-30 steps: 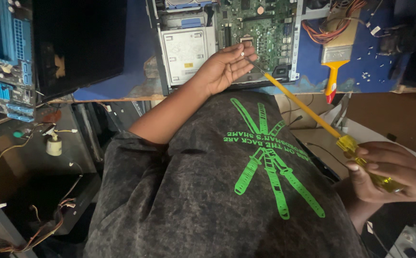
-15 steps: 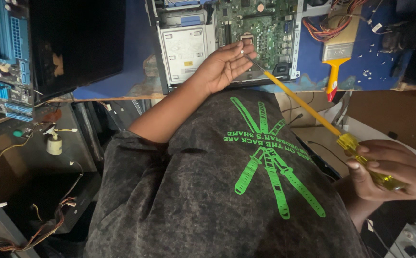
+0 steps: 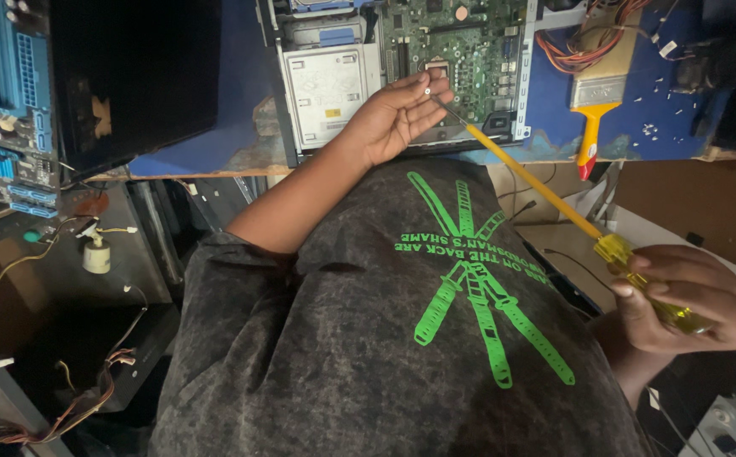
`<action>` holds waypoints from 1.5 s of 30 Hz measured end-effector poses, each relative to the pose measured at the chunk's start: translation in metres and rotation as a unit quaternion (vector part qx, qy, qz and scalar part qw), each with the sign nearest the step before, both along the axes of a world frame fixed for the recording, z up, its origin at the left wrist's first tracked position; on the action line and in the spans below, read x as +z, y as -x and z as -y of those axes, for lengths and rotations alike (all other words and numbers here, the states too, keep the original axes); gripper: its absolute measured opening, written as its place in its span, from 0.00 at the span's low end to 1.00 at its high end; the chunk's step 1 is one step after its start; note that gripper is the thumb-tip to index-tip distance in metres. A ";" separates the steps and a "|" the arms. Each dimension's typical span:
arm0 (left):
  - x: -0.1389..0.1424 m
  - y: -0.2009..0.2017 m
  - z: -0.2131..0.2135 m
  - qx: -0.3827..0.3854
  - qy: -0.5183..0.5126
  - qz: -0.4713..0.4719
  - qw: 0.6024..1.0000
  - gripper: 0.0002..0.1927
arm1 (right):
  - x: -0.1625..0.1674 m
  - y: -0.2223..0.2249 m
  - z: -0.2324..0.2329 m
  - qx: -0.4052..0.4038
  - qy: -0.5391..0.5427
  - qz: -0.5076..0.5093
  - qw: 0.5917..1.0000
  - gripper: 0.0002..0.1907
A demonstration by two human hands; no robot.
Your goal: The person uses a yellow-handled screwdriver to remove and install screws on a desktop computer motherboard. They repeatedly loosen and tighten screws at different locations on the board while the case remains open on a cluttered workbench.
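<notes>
I see two hands at work over one open computer case (image 3: 402, 76) lying on a blue tabletop (image 3: 554, 101). My left hand (image 3: 398, 118) is half open, palm up, its fingertips pinching one small silver screw (image 3: 426, 80) against the tip of one long screwdriver (image 3: 537, 182). My right hand (image 3: 681, 296) is closed around the screwdriver's clear yellow plastic handle; its thin yellow shaft runs diagonally up to the case. Inside the case sit one green circuit board (image 3: 461, 38) and one pale metal drive box bearing a small yellow label (image 3: 332, 112). One flat paintbrush (image 3: 592, 106) with a yellow handle and red tip lies to the right. A second, blue circuit board (image 3: 0, 93) lies far left.
</notes>
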State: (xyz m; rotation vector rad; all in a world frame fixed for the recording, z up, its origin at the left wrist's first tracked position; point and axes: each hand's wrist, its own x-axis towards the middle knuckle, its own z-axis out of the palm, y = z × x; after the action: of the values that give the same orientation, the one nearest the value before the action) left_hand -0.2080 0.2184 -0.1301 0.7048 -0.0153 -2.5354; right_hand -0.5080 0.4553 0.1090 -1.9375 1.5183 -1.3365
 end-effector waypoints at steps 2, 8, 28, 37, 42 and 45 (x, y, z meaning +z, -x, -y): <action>-0.002 0.000 0.000 0.000 -0.002 -0.004 1.000 0.20 | 0.000 0.001 0.001 0.007 -0.001 0.006 1.000 0.16; -0.008 0.000 0.000 0.008 -0.006 -0.001 1.000 0.19 | 0.000 -0.001 0.002 -0.002 0.002 0.014 1.000 0.15; -0.006 0.006 -0.006 0.123 0.063 0.029 0.990 0.13 | -0.015 -0.024 0.012 -0.099 -0.015 0.038 0.994 0.16; -0.006 0.015 -0.003 0.117 0.050 0.028 0.992 0.15 | -0.016 -0.040 0.014 -0.174 -0.023 0.137 0.975 0.22; -0.003 0.018 -0.003 0.073 0.052 0.028 0.996 0.17 | -0.013 -0.039 0.017 -0.165 -0.006 0.137 0.977 0.24; -0.002 0.017 -0.001 0.058 0.055 0.010 0.997 0.20 | -0.013 -0.032 0.022 -0.141 -0.011 0.146 0.979 0.22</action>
State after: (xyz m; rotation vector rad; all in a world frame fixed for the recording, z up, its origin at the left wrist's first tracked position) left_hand -0.2252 0.2196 -0.1323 0.6675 -0.1173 -2.3965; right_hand -0.4761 0.4331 0.0959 -1.4713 1.6896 -1.6285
